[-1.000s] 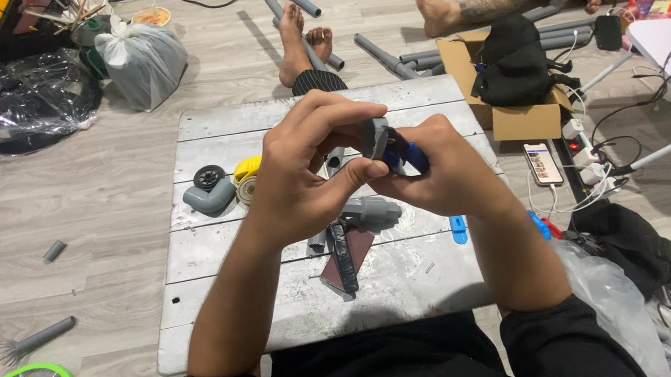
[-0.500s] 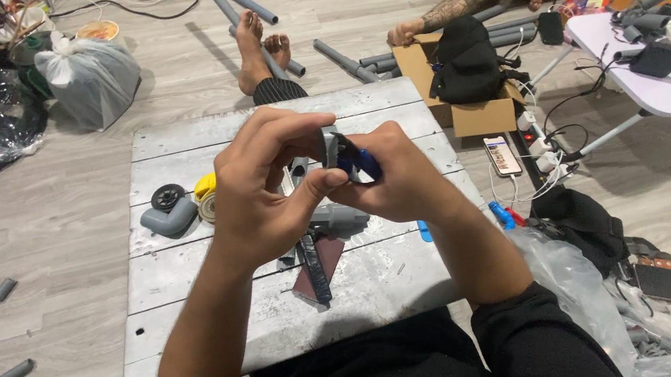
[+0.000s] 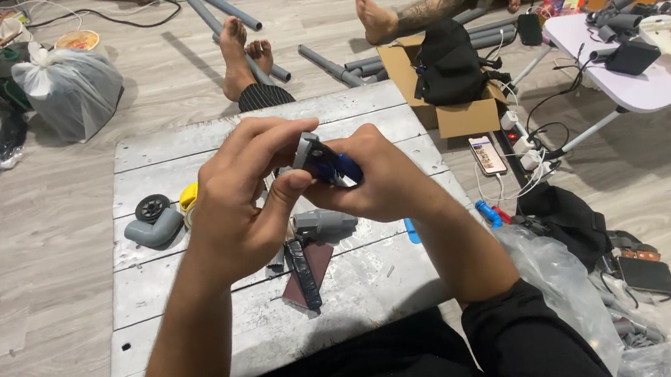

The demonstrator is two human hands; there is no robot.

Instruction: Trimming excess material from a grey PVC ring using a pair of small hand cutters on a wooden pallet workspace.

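1. A grey wooden board (image 3: 184, 150) lies on the floor and serves as the work surface; everything below is placed relative to it.
2. Past the board's far right corner, a cardboard box (image 3: 460, 119) holds a black bag (image 3: 446, 63).
3. Beyond the board's far left corner sits a tied grey plastic bag (image 3: 67, 83).
4. The left hand (image 3: 242, 201) is raised above the board's middle, thumb and fingers pinching a small grey and blue fitting (image 3: 325, 161).
5. The right hand (image 3: 387, 175) is above the board's middle too, curled around the fitting's blue end, touching the left hand.
6. A grey pipe elbow (image 3: 155, 228) lies on the board's left part.
7. A grey pipe piece (image 3: 325, 224) rests on the board just under the hands, beside a dark flat tool (image 3: 304, 273).
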